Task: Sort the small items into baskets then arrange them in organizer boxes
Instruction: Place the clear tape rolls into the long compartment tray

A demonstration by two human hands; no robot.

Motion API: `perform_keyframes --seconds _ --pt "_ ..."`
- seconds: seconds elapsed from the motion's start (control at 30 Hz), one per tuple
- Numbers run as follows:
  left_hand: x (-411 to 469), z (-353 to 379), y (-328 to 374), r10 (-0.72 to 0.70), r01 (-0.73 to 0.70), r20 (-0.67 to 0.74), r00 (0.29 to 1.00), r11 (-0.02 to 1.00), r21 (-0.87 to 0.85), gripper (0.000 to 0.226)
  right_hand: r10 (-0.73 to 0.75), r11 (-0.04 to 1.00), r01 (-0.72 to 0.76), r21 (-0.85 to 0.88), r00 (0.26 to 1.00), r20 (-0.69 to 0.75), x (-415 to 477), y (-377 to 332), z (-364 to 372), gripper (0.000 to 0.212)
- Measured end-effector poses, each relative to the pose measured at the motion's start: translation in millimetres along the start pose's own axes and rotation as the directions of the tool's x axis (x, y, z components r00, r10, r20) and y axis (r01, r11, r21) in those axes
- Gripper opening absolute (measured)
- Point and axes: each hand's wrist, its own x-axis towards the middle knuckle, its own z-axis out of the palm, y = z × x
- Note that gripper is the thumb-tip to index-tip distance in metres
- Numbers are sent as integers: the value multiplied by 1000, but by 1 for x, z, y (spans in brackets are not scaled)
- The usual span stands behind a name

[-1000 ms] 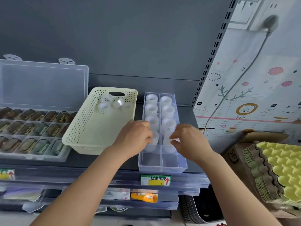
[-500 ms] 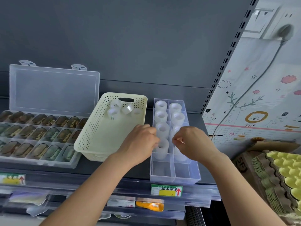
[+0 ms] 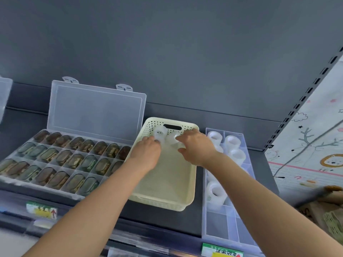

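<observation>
White translucent tape rolls (image 3: 160, 133) lie at the cream perforated plastic basket's (image 3: 165, 184) far end. The right hand (image 3: 196, 148) grip spreads wide over one; the left hand (image 3: 146, 153) grip cannot be told. Each is best pinched across its rim.

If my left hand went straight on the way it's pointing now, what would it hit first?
Most likely the white tape roll just ahead of your left hand, at the far end of the cream basket. I can't tell whether they touch yet.
</observation>
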Motion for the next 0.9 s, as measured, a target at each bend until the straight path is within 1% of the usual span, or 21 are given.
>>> perform_keyframes --seconds 0.07,0.13,0.23,0.37,0.47,0.53,0.6,0.7,0.8,0.83,0.9 --pt "7 2 -4 18 -19 26 1000 999 34 47 8 994 -6 -108 1000 24 19 -5 6 35" --pt "11 1 -5 29 -31 44 999 999 42 44 42 984 -33 -177 998 44 32 -8 13 38" --pt "15 2 -6 24 -24 14 1000 1000 14 40 86 979 -76 -191 996 40 43 -9 21 33" --pt "19 3 -8 20 -22 -38 999 999 -39 23 86 988 -89 -123 996 -30 50 -7 25 23" --pt "18 3 -7 27 -33 -62 998 995 -99 20 117 993 -117 -2 992 -48 46 -6 25 20" --pt "16 1 -8 16 -34 -105 994 984 -172 15 147 986 -138 94 985 -94 37 -4 22 20" --pt "10 -4 -7 -7 -38 -165 986 963 -268 12 179 973 -149 174 969 -172 21 -1 13 20" --pt "-15 -16 4 -16 -98 -311 950 932 -348 20 204 965 -144 219 937 -283 -14 4 -3 18" --pt "-51 -28 26 4 -232 -478 878 878 -418 12 214 938 -63 340 879 -426 -60 12 -17 13" --pt "-63 -30 34 19 -273 -508 861 861 -430 11 204 935 -33 352 863 -462 -76 15 -20 13" --pt "-86 -33 52 44 -329 -540 841 833 -445 8 205 927 -11 375 851 -483 -111 22 -23 13"
